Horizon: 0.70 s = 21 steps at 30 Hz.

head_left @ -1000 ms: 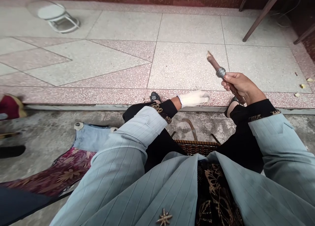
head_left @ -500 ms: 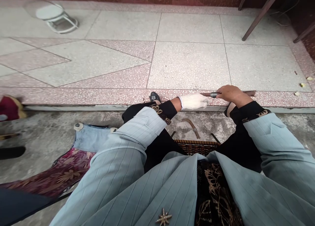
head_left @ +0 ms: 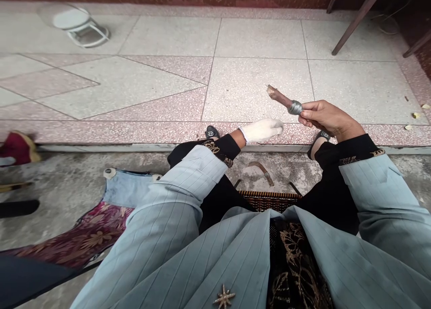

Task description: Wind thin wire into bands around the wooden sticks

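My right hand [head_left: 325, 118] pinches a short brown wooden stick [head_left: 279, 97] near a band of grey wire [head_left: 295, 107] wound round it. The stick slants up to the left, its broken pale end free in the air. In a white knitted glove, my left hand [head_left: 262, 130] is apart from the stick, below and left of it. Its fingers are curled; whatever is inside them, if anything, is hidden. A curved brown strip [head_left: 262, 172] lies on the concrete between my legs.
Under me is a woven seat [head_left: 269, 201]. A tiled step [head_left: 161, 133] runs across in front, with a white stool [head_left: 84, 28] at back left and wooden legs [head_left: 357, 21] at back right. A patterned cloth [head_left: 101, 223] and a red shoe-like object [head_left: 16, 148] are on the left.
My right hand has lifted the stick and tilted its broken end up. My left hand, earlier at the stick's end, is now apart from it.
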{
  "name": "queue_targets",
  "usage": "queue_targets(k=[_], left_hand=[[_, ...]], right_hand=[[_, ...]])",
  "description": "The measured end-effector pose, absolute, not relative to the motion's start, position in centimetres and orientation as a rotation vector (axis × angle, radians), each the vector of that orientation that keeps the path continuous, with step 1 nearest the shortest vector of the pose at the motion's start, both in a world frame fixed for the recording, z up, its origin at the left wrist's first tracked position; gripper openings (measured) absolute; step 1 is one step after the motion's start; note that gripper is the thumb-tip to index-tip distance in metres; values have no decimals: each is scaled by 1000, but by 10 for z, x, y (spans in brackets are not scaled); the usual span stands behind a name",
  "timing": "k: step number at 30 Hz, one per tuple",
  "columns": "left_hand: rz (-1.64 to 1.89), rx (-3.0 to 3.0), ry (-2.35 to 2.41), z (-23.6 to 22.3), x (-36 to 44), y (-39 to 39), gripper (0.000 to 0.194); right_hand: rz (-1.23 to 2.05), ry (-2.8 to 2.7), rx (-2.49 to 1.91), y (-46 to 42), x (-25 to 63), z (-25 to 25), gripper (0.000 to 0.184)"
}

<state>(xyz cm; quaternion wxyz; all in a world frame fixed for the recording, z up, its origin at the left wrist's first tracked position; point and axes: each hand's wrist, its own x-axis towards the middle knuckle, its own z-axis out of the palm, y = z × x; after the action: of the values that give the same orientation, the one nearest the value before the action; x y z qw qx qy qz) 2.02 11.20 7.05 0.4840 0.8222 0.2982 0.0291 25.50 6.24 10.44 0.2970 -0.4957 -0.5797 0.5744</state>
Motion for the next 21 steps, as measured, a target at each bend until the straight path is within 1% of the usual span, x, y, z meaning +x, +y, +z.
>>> queue_targets(k=[3, 6, 9, 12, 14, 15, 17, 19, 21], left_hand=[[66, 2161, 772, 65, 23, 108, 22], [2, 2215, 777, 60, 22, 105, 24], [-67, 2256, 772, 55, 23, 104, 28], [-139, 2335, 764, 51, 26, 105, 33], [-153, 2377, 771, 50, 26, 106, 34], [-148, 2386, 778, 50, 25, 106, 34], [-131, 2373, 785, 51, 21, 107, 33], [-120, 2347, 773, 54, 16, 109, 33], [-85, 2323, 746, 57, 14, 110, 32]], right_hand=[[1417, -1504, -1456, 67, 254, 100, 17], [1286, -1588, -1656, 73, 255, 92, 16], [1019, -1780, -1960, 79, 257, 84, 24], [714, -2094, -2193, 82, 255, 76, 34], [690, -2308, -2252, 83, 252, 71, 35], [762, -2395, -2250, 83, 251, 69, 34], [1065, -2515, -2158, 82, 249, 65, 30], [1531, -2549, -1898, 80, 249, 65, 29], [1951, -2473, -1537, 76, 250, 68, 34]])
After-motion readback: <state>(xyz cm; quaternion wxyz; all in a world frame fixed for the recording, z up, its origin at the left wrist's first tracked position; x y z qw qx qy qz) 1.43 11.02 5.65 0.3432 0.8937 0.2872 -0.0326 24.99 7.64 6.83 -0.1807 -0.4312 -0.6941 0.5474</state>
